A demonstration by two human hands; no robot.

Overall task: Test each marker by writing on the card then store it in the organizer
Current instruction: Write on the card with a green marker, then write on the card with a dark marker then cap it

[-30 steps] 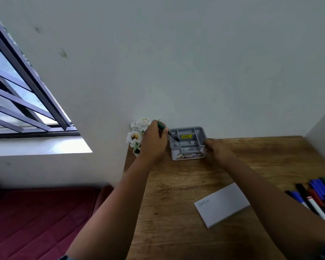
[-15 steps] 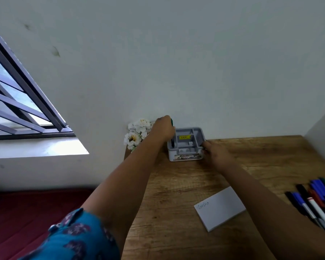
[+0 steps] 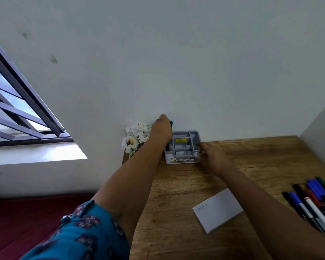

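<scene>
Table: wooden, against a white wall.
Left grip: closed round green marker, upright in organizer.
Right grip: clasping organizer's right wall.

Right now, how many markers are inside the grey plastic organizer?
1: a green-capped marker standing in the left compartment of the grey plastic organizer, held by the left hand. The hand may hide others.

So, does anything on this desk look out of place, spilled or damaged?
Nothing serious. The white card lies askew to the edge of the desk, and the markers sit in a loose, uneven heap at the right. The organizer stands upright and looks intact. Two small dark marks show on the wall.
</scene>
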